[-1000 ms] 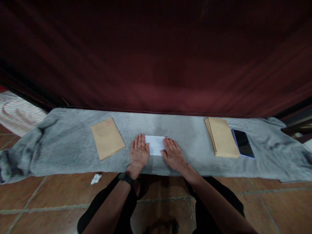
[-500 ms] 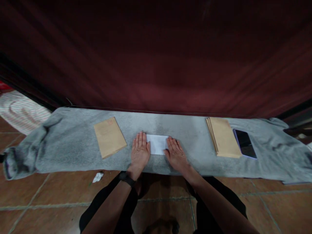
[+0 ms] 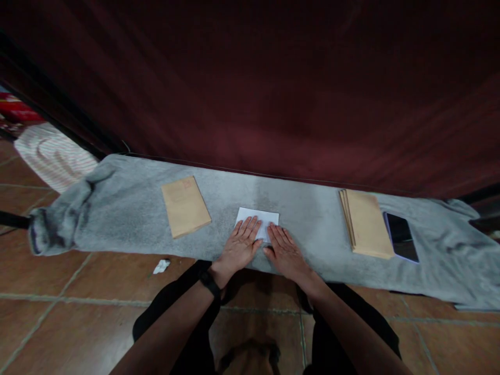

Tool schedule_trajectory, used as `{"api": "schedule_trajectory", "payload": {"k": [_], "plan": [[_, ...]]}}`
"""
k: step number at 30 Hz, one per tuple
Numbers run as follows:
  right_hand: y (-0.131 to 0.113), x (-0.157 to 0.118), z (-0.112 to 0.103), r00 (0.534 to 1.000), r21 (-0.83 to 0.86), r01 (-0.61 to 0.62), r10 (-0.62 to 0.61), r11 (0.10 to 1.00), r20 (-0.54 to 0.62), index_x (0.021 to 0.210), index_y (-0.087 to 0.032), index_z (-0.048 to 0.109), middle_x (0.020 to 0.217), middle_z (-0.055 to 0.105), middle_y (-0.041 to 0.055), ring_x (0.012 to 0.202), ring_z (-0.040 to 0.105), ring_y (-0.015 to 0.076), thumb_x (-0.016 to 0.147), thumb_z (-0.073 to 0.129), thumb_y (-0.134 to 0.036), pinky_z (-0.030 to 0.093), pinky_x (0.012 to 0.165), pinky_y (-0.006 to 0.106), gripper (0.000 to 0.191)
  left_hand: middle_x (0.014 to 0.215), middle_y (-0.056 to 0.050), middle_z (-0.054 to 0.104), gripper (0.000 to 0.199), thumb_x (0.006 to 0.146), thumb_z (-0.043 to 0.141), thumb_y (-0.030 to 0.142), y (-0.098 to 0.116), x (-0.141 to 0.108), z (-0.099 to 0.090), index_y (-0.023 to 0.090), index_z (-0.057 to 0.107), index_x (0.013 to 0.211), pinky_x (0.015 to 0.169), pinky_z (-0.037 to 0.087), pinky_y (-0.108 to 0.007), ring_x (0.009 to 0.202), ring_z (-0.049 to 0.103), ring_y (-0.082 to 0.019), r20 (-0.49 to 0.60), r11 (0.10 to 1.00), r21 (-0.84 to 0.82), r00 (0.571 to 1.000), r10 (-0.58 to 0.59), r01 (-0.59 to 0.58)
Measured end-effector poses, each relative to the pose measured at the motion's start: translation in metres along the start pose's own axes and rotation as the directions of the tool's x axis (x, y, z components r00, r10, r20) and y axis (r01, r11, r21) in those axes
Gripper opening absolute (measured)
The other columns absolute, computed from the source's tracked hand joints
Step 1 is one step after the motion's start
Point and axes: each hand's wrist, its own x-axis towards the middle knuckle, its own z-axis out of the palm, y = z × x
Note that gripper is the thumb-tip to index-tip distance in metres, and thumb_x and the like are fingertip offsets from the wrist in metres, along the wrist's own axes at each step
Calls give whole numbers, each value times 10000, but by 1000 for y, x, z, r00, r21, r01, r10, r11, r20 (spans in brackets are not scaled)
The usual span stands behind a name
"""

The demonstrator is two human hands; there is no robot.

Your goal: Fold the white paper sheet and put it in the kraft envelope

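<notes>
Seated at a narrow worktop [image 3: 308, 219] draped in gray plush cloth, we rest both palms on a sheet of white paper [image 3: 264, 219]. The paper lies flat near the middle, between envelopes on either side, its far edge clear of our fingers. Our left hand [image 3: 241, 249], with a dark watch [image 3: 209, 283] on the wrist, lies flat over the paper's near left part, fingers slightly spread and thumb angled toward the right. Our right hand [image 3: 287, 255] lies palm down at the near right corner, its fingers slightly spread and its thumb angled left; the two hands stand a little apart, pinching nothing.

To our left rests a brown envelope [image 3: 186, 207], slightly askew, with faint red print in its far right corner. To our right, a stack of brown envelopes [image 3: 369, 224] lies fanned along its left side, just beside a dark-screened smartphone [image 3: 402, 237] with a purple edge. A dark red curtain [image 3: 273, 109] hangs beyond the far edge, and a crumpled white scrap [image 3: 161, 266] lies on the tiled floor [image 3: 97, 333].
</notes>
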Motion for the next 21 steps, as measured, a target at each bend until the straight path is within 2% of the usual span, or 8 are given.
{"api": "schedule_trajectory", "payload": {"k": [6, 9, 11, 15, 21], "plan": [[7, -8, -2, 999, -29, -18, 17, 999, -40, 1592, -57, 214, 1611, 317, 198, 1491, 322, 305, 1051, 390, -425, 254, 1226, 514, 677, 1636, -82, 322, 574, 1040, 366, 420, 0, -1, 3, 193, 345, 1567, 1258, 192, -450, 1527, 259, -227, 2, 1000, 11, 1000, -9, 9], [-2, -11, -5, 999, -30, -17, 16, 999, -49, 1594, -65, 212, 1617, 313, 181, 1501, 300, 301, 1062, 362, -398, 232, 1232, 531, 645, 1648, -78, 297, 574, 1037, 371, 427, 0, 0, 4, 206, 347, 1566, 1255, 193, -454, 1530, 251, -232, 14, 1000, 17, 1000, -15, 15], [-12, -12, -6, 999, -15, 25, -25, 1000, -39, 1593, -68, 220, 1624, 301, 166, 1511, 279, 287, 1067, 349, -403, 222, 1242, 518, 637, 1651, -78, 293, 569, 1037, 370, 417, 0, 0, 4, 208, 347, 1566, 1254, 193, -458, 1532, 245, -233, 30, 1000, 21, 999, -11, 10], [-27, -14, -3, 998, 19, 61, -61, 998, -28, 1588, -57, 237, 1618, 306, 181, 1508, 289, 285, 1060, 369, -452, 254, 1239, 492, 673, 1649, -82, 301, 566, 1038, 354, 384, 0, 1, 3, 194, 331, 1571, 1257, 176, -462, 1537, 228, -226, 55, 1000, 21, 998, 10, -11], [-21, -17, -2, 999, -18, 35, -36, 999, -37, 1574, -24, 256, 1612, 303, 212, 1508, 286, 302, 1049, 404, -454, 278, 1231, 502, 695, 1658, -84, 273, 568, 1042, 354, 415, -3, -4, 4, 233, 312, 1578, 1255, 169, -501, 1540, 216, -224, 47, 999, 27, 998, -32, 30]]}}
